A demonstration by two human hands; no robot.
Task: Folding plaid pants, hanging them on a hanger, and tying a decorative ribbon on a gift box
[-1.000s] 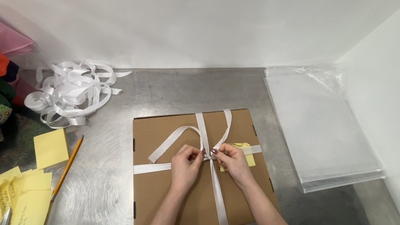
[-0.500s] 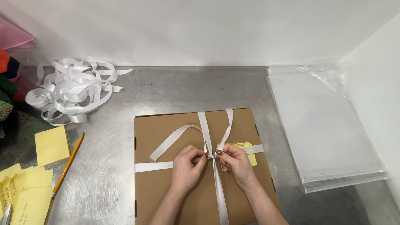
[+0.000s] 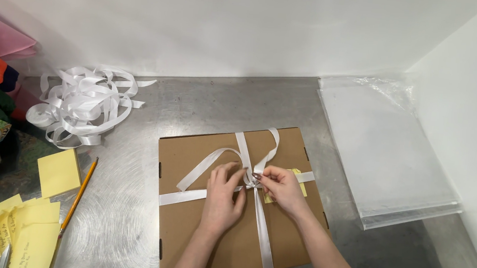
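Pinching a white ribbon [image 3: 262,235] where it crosses on a flat brown box [image 3: 201,155] mid-table, the left hand [image 3: 223,192] and right hand [image 3: 280,186] seem closed on the knot. Soft, slippery satin; likely best gripped close to the crossing.

Both hands close together, left [image 3: 223,194] and right [image 3: 281,186] fingertips pinching.

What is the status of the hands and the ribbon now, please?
Left hand and right hand both pinch the white ribbon at its crossing on the brown box. Yellow note under the right hand. Nothing blocks.
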